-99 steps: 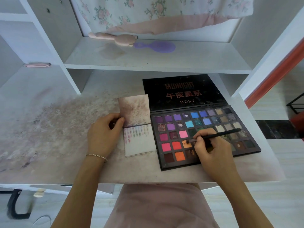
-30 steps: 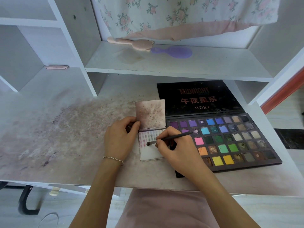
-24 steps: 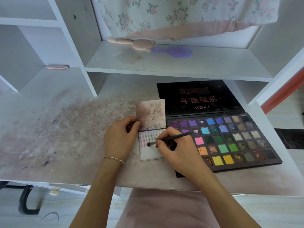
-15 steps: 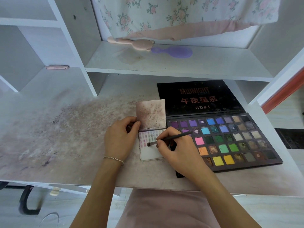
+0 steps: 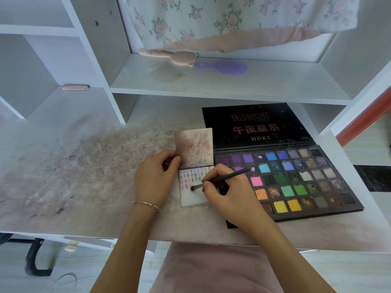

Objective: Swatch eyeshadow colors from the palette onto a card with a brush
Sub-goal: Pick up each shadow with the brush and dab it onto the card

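Observation:
A folded white card [image 5: 193, 197] lies on the desk just left of the open black eyeshadow palette [image 5: 300, 182]. Its stained upper flap stands up, and rows of small colour swatches mark the lower half. My right hand [image 5: 228, 195] pinches a thin black brush [image 5: 222, 178], whose dark tip touches the card below the swatches. My left hand [image 5: 156, 180] holds the card's left edge at the fold, thumb on the flap. My right hand covers the palette's lower left pans.
The desk top [image 5: 84, 176] is stained with powder to the left. A shelf above holds a pink brush [image 5: 169, 56] and a purple hairbrush [image 5: 224, 67]. Floral cloth [image 5: 232, 17] hangs at the back. The desk's front edge is close to my wrists.
3.3 s ago my right hand had the brush in an orange pan of the palette; it has moved left to the card. Over the last second the brush tip barely shifts. My left hand stays put.

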Demonstrator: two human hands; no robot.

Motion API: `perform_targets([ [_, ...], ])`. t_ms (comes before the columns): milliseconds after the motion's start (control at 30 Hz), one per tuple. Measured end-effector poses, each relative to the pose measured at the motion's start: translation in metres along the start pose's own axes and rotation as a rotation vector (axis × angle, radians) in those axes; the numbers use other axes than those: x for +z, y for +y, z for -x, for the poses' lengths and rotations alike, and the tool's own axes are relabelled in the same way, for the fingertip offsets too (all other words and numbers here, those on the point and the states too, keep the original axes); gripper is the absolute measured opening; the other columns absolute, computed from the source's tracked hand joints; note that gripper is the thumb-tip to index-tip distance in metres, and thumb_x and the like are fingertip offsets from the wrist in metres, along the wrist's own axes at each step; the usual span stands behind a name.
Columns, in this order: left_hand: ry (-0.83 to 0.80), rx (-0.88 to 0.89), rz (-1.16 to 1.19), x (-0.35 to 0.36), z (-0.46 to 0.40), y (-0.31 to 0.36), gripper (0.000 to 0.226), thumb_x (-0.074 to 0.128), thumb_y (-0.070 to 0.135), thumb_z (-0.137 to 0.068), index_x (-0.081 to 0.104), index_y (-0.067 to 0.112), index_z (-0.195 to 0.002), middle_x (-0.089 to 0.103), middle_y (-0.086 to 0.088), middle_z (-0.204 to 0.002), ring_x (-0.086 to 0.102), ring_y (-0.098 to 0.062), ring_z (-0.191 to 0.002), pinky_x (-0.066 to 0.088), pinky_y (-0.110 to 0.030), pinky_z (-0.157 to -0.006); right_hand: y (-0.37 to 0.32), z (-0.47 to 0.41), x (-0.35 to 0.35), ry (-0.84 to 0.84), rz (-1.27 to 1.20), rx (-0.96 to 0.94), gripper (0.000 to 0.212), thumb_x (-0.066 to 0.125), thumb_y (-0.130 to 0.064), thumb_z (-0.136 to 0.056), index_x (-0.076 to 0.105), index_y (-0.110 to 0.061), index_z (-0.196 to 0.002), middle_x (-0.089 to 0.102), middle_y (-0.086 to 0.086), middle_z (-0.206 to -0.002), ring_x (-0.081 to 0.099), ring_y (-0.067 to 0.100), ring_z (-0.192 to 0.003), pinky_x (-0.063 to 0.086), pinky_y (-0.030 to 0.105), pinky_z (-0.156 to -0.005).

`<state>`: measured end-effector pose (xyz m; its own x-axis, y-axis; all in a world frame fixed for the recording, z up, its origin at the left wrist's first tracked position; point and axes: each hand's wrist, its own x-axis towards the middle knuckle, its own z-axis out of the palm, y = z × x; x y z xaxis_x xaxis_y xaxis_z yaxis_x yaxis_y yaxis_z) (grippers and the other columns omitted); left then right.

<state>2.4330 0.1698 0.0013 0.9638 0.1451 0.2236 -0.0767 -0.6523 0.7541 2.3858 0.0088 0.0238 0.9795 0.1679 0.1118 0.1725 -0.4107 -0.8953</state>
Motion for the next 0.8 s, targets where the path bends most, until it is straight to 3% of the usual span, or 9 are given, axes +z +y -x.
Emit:
perform_targets([
  [67,-0.001,-0.005,-0.001,0.0,0.0,0.0,0.013,0.06,0.023,-0.084,0.07,0.021,-0.091,0.062,0.013,-0.074,0.057,-0.01,-0.07,0.044,-0.026,-0.066,0.0,0.002,-0.001,0.063,-0.077,-0.011,0.023,0.057,-0.007,-0.084,0.056,-0.029,-0.076,0.062,-0.003,-0.075,0.06,0.011,-0.075,0.05,0.02,-0.063],
  [200,-0.008,-0.006,-0.006,0.0,-0.001,-0.001,0.013,0.059,0.025,-0.084,0.07,0.022,-0.091,0.063,0.012,-0.074,0.055,-0.006,-0.068,0.04,-0.021,-0.061,0.001,0.006,-0.006,0.193,-0.127,-0.078,0.026,0.055,-0.006,-0.086,0.06,-0.032,-0.087,0.063,-0.012,-0.08,0.059,0.001,-0.075,0.043,0.008,-0.061],
  [300,-0.008,-0.005,-0.018,0.0,-0.001,-0.001,0.014,0.059,0.025,-0.085,0.07,0.022,-0.092,0.061,0.014,-0.074,0.055,-0.007,-0.069,0.039,-0.017,-0.06,0.004,0.01,-0.015,0.246,-0.114,-0.075,0.019,0.052,-0.015,-0.084,0.061,-0.031,-0.088,0.06,-0.015,-0.079,0.057,0.005,-0.071,0.043,0.011,-0.059],
  [433,-0.002,-0.004,-0.025,0.0,-0.001,-0.001,0.013,0.06,0.024,-0.084,0.07,0.021,-0.091,0.061,0.013,-0.073,0.056,-0.01,-0.07,0.039,-0.023,-0.061,0.01,0.019,-0.034,0.316,-0.088,-0.063,0.024,0.053,-0.011,-0.088,0.06,-0.034,-0.087,0.061,-0.013,-0.084,0.056,0.007,-0.072,0.045,0.014,-0.061],
  [567,0.002,-0.009,-0.026,0.0,-0.001,-0.001,0.012,0.06,0.023,-0.084,0.07,0.021,-0.091,0.059,0.016,-0.072,0.052,-0.004,-0.066,0.036,-0.014,-0.06,0.019,0.028,-0.054,0.398,0.007,-0.037,0.022,0.046,-0.017,-0.089,0.055,-0.036,-0.085,0.063,-0.017,-0.073,0.059,-0.004,-0.073,0.043,0.005,-0.061],
  [633,0.001,-0.013,-0.025,0.0,-0.001,-0.001,0.012,0.06,0.023,-0.084,0.07,0.021,-0.091,0.059,0.015,-0.073,0.054,-0.007,-0.069,0.037,-0.018,-0.06,0.024,0.033,-0.062,0.458,0.068,-0.036,0.02,0.041,-0.02,-0.088,0.051,-0.036,-0.085,0.059,-0.015,-0.074,0.057,-0.01,-0.073,0.041,0.002,-0.061],
  [800,0.001,-0.012,-0.015,0.0,0.0,0.001,0.011,0.06,0.022,-0.084,0.07,0.021,-0.09,0.061,0.014,-0.073,0.054,-0.007,-0.069,0.038,-0.016,-0.061,0.038,0.048,-0.074,0.551,0.159,0.028,0.025,0.046,-0.016,-0.092,0.049,-0.035,-0.077,0.056,-0.01,-0.067,0.056,-0.007,-0.066,0.045,0.012,-0.052],
])
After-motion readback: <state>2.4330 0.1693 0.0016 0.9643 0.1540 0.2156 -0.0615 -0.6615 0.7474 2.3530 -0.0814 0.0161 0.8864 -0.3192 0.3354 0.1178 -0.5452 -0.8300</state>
